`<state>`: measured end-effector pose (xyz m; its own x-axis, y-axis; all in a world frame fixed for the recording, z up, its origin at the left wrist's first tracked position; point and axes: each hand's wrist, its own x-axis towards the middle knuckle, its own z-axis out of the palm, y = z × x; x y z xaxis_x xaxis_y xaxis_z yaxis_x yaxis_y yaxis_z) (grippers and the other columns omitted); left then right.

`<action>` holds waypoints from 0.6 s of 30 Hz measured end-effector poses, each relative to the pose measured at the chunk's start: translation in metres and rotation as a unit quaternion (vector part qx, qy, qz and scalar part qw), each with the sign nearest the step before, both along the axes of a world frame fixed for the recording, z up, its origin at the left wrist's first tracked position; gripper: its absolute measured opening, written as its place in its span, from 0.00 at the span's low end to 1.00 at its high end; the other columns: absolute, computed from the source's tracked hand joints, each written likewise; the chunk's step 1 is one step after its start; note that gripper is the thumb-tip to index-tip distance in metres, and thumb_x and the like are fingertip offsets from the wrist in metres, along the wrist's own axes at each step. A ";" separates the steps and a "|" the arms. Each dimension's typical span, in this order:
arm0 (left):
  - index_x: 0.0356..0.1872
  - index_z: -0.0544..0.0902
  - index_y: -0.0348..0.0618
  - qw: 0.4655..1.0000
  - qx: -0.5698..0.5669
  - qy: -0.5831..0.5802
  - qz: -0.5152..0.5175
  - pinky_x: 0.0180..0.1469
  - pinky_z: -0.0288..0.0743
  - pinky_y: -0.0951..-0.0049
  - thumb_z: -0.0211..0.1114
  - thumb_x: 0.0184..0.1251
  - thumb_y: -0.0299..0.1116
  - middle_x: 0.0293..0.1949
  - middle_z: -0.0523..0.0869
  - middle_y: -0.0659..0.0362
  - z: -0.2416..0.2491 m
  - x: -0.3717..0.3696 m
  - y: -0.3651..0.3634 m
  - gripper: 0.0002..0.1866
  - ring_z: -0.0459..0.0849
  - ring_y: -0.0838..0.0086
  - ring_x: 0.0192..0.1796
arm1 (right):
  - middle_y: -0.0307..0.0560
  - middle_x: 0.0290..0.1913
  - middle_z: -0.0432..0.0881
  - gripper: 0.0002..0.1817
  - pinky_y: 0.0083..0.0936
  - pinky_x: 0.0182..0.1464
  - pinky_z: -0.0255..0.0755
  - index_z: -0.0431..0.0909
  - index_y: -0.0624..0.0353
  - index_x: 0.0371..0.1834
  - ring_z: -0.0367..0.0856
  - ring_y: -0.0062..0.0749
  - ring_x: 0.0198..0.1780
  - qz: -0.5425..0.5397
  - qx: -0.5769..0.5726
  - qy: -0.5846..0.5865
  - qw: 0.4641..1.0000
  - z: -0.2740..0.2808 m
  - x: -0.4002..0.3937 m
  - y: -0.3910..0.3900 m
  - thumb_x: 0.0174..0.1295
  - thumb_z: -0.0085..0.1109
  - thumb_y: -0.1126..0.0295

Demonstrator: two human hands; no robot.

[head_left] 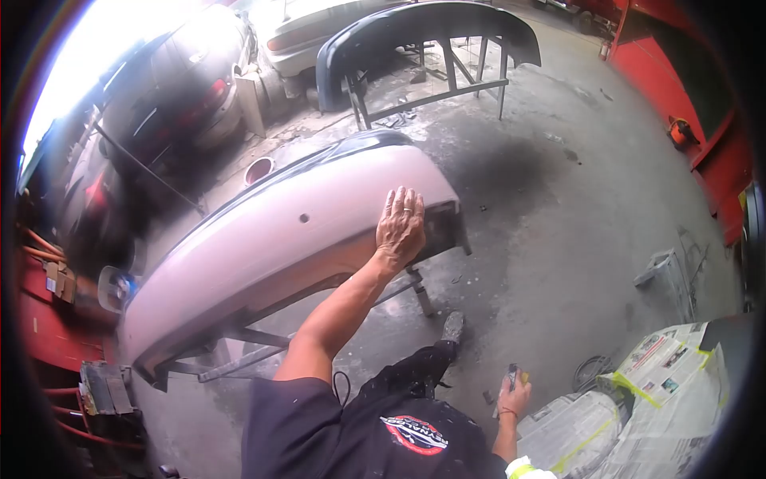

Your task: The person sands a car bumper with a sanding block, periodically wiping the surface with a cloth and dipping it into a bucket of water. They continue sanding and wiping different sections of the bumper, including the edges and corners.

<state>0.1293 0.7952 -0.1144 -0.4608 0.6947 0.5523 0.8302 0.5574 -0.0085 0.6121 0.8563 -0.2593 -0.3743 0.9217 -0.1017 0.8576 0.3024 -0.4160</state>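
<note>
A bumper cover (263, 211) in dull pinkish primer lies across a metal stand in the head view. It has a small round hole and a dark upper edge. My left hand (401, 227) is laid flat on its right end, fingers extended side by side, a ring on one of them. Down at the lower right, my right hand (515, 395) hangs away from the bumper, its fingers closed round a small dark and yellowish object (511, 373). That object's kind is too small to make out.
A dark bumper (431, 28) rests on another metal stand behind. Parked cars (159, 96) line the left. Newspaper-masked parts (662, 383) with yellow tape sit at lower right. A metal frame (669, 279) stands on the right. My shoe (453, 326) is on the concrete floor.
</note>
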 end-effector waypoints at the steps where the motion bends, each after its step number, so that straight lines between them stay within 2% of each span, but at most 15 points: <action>1: 0.62 0.78 0.29 1.000 -0.005 -0.009 0.002 0.79 0.56 0.48 0.56 0.63 0.30 0.65 0.79 0.40 -0.004 -0.001 0.018 0.26 0.71 0.47 0.73 | 0.62 0.46 0.77 0.28 0.47 0.58 0.71 0.80 0.52 0.67 0.77 0.58 0.51 0.004 0.005 -0.005 1.000 0.001 -0.006 0.020 0.64 0.64 0.56; 3: 0.62 0.78 0.29 1.000 -0.007 -0.017 0.014 0.79 0.57 0.48 0.56 0.63 0.31 0.64 0.79 0.40 -0.010 -0.003 0.051 0.26 0.71 0.47 0.73 | 0.62 0.47 0.77 0.28 0.47 0.58 0.71 0.80 0.52 0.67 0.77 0.58 0.51 -0.030 -0.012 -0.001 0.999 0.003 -0.025 0.069 0.65 0.63 0.55; 4: 0.61 0.78 0.28 0.999 -0.015 -0.023 0.021 0.79 0.57 0.48 0.56 0.63 0.31 0.64 0.79 0.40 -0.012 -0.003 0.064 0.26 0.71 0.47 0.73 | 0.62 0.47 0.77 0.28 0.47 0.58 0.71 0.80 0.52 0.67 0.77 0.58 0.51 -0.004 -0.008 -0.010 1.000 0.003 -0.030 0.094 0.65 0.63 0.55; 6: 0.60 0.78 0.25 0.999 -0.018 -0.018 0.043 0.79 0.57 0.48 0.55 0.63 0.33 0.62 0.79 0.38 -0.017 -0.005 0.087 0.27 0.71 0.46 0.73 | 0.61 0.47 0.77 0.28 0.47 0.56 0.72 0.79 0.52 0.68 0.78 0.58 0.50 -0.024 -0.011 -0.034 0.999 0.001 -0.037 0.143 0.67 0.61 0.53; 7: 0.60 0.78 0.23 0.998 -0.021 -0.019 0.056 0.79 0.57 0.48 0.54 0.64 0.34 0.62 0.79 0.38 -0.023 -0.001 0.100 0.27 0.71 0.46 0.73 | 0.61 0.47 0.77 0.28 0.47 0.56 0.72 0.79 0.52 0.68 0.78 0.58 0.50 0.014 -0.001 -0.040 0.999 0.003 -0.041 0.180 0.67 0.61 0.53; 9: 0.60 0.77 0.23 0.996 -0.054 -0.021 0.060 0.79 0.57 0.47 0.52 0.65 0.35 0.62 0.79 0.38 -0.038 -0.003 0.123 0.28 0.70 0.46 0.73 | 0.61 0.47 0.78 0.28 0.48 0.54 0.73 0.80 0.53 0.67 0.79 0.57 0.49 0.024 -0.015 -0.073 0.997 0.000 -0.045 0.240 0.68 0.60 0.51; 10: 0.61 0.77 0.23 0.992 -0.106 -0.009 0.063 0.80 0.56 0.46 0.51 0.67 0.37 0.63 0.79 0.37 -0.048 -0.005 0.134 0.29 0.70 0.46 0.74 | 0.61 0.47 0.78 0.28 0.48 0.54 0.73 0.80 0.53 0.67 0.79 0.57 0.49 0.052 -0.014 -0.072 0.996 0.000 -0.049 0.266 0.68 0.60 0.51; 12: 0.62 0.77 0.22 0.985 -0.156 -0.012 0.071 0.80 0.54 0.46 0.50 0.67 0.38 0.65 0.78 0.36 -0.063 -0.007 0.153 0.30 0.70 0.46 0.74 | 0.62 0.49 0.79 0.27 0.48 0.53 0.74 0.81 0.53 0.65 0.79 0.56 0.49 0.039 0.022 -0.058 0.997 0.004 -0.062 0.325 0.68 0.60 0.51; 14: 0.61 0.77 0.21 0.980 -0.175 -0.040 0.086 0.80 0.54 0.46 0.50 0.66 0.38 0.64 0.78 0.35 -0.075 -0.010 0.171 0.30 0.70 0.45 0.73 | 0.63 0.52 0.80 0.26 0.47 0.54 0.74 0.81 0.53 0.65 0.79 0.55 0.51 0.071 -0.046 -0.026 0.996 -0.020 -0.066 0.398 0.68 0.59 0.52; 15: 0.60 0.78 0.21 0.978 -0.175 -0.056 0.096 0.79 0.55 0.46 0.51 0.66 0.37 0.63 0.79 0.35 -0.087 -0.010 0.180 0.29 0.71 0.45 0.73 | 0.63 0.52 0.80 0.26 0.47 0.54 0.74 0.81 0.53 0.65 0.79 0.55 0.51 0.107 -0.044 -0.016 0.993 -0.034 -0.066 0.419 0.68 0.59 0.52; 16: 0.59 0.79 0.21 0.983 -0.139 -0.051 0.109 0.78 0.58 0.46 0.52 0.65 0.36 0.61 0.80 0.35 -0.098 -0.007 0.187 0.28 0.73 0.44 0.71 | 0.64 0.53 0.79 0.27 0.46 0.55 0.74 0.80 0.53 0.66 0.79 0.56 0.51 0.111 0.000 0.021 0.994 -0.143 -0.045 0.498 0.67 0.61 0.55; 17: 0.58 0.79 0.22 0.986 -0.104 -0.039 0.124 0.77 0.60 0.47 0.53 0.64 0.35 0.59 0.81 0.35 -0.105 -0.009 0.194 0.27 0.75 0.44 0.69 | 0.64 0.53 0.79 0.27 0.46 0.55 0.74 0.80 0.53 0.66 0.79 0.56 0.51 0.152 0.001 0.035 0.988 -0.138 -0.076 0.519 0.67 0.61 0.55; 18: 0.57 0.80 0.25 0.985 -0.085 -0.055 0.136 0.76 0.63 0.49 0.53 0.66 0.34 0.57 0.82 0.39 -0.098 -0.008 0.197 0.25 0.76 0.46 0.67 | 0.60 0.47 0.83 0.23 0.49 0.53 0.76 0.82 0.53 0.61 0.82 0.57 0.48 0.235 0.036 -0.020 0.971 -0.124 -0.085 0.527 0.69 0.58 0.52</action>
